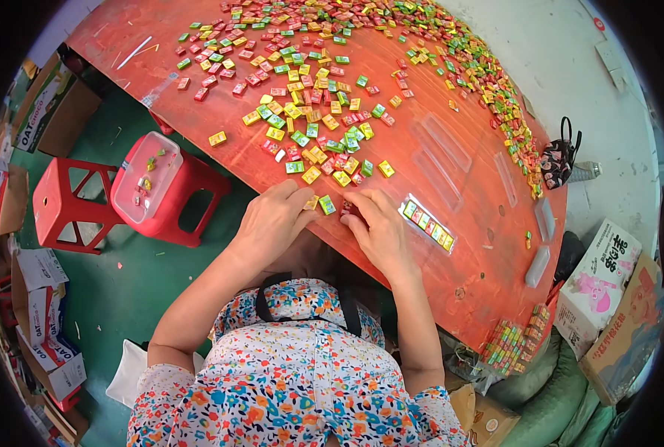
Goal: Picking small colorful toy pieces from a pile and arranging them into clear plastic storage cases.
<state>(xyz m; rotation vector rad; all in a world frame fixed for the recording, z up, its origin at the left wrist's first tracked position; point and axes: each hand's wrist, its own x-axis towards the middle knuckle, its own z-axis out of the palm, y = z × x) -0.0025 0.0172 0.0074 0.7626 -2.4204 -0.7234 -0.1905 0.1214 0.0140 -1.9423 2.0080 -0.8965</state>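
At the table's near edge, my left hand (274, 217) has its thumb and fingers closed on a small yellow box (312, 203). A small green-and-yellow box (327, 205) lies between my two hands. My right hand (379, 225) pinches a small red box (345, 208), mostly covered by the fingers. Just beyond my hands begins a loose spread of little red, green and yellow boxes (341, 179). Right of my right hand, a clear plastic sleeve (427, 223) holds a row of several such boxes.
The red wooden table (488, 276) carries a big heap of little boxes (488, 82) along its far side. Clear plastic trays (438, 175) lie at right. Red stools (172, 190) stand left, one bearing a plastic lid (147, 195). Cartons (608, 287) and stacked filled packs (507, 346) sit at right.
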